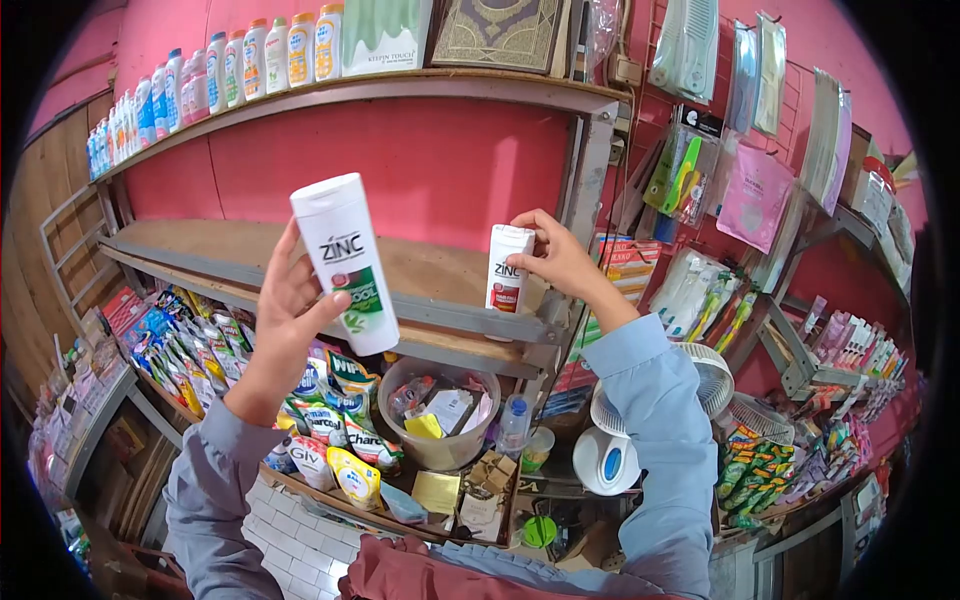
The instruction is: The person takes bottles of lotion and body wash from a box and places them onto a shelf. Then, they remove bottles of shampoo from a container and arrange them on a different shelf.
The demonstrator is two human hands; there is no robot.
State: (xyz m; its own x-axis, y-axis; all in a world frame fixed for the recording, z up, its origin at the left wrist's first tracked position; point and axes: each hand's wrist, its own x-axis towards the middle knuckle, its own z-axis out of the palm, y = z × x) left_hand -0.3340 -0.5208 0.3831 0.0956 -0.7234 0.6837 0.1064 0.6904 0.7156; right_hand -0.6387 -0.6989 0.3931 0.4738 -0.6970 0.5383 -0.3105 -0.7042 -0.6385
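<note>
My left hand [285, 318] is wrapped round a large white shampoo bottle [345, 262] marked ZINC, with a green label that reads COOL. The bottle is raised in front of the shelf and tilts a little to the left. A smaller white ZINC shampoo bottle [505, 268] with a red label stands near the right end of the wooden middle shelf [300, 243]. On its upper right side, my right hand [550, 250] grips it between thumb and fingers. Whether its base rests on the shelf is hard to make out.
Powder bottles [215, 72] line the upper shelf [390, 90]. Below stand detergent packs [340, 430], a plastic tub [440, 400], a water bottle [515, 422] and a white fan [607, 460]. Packaged combs [686, 45] and toothbrushes [735, 325] hang on the right.
</note>
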